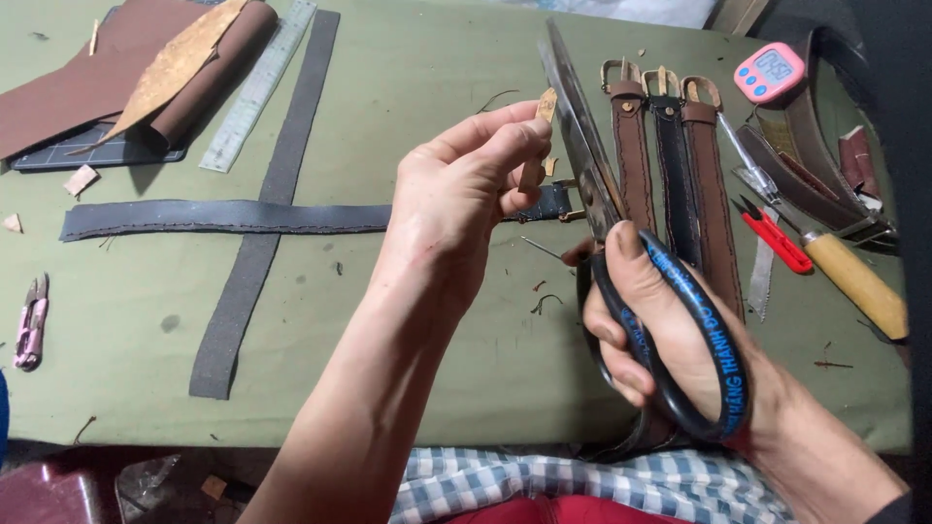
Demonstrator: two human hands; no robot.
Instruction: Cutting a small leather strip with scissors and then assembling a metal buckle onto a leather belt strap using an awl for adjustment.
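My left hand (461, 199) is raised over the table, thumb and fingers pinched on a small tan scrap (540, 136) of leather, which stands just against the scissor blade. My right hand (670, 340) is closed through the black loops of the big scissors (621, 243), blades pointing up and away, apparently close together, though I cannot tell whether they bite the scrap or only touch it. I judge this a trimming step: the scrap is presented to the edge, and the next move calls for a steady pinch with fingertips clear of the blade and a short, controlled close. Just beyond the left hand lies a dark strap (223, 215) running off to the left, its buckled end hidden behind my fingers, and a second grey strip (272, 184) crosses it. Past the scissors, three buckled belts (675, 165) lie side by side. To the right of my right hand are red snips (774, 238), a wood-handled knife (854, 281) and a pink timer (770, 72). Far left are a ruler (257, 87), rolled brown leather (146, 68) on a cutting mat, and pink snips (31, 320) near the table edge. Nothing blocks the cut itself; the belts under the blade tips are the only things close enough to be nicked.
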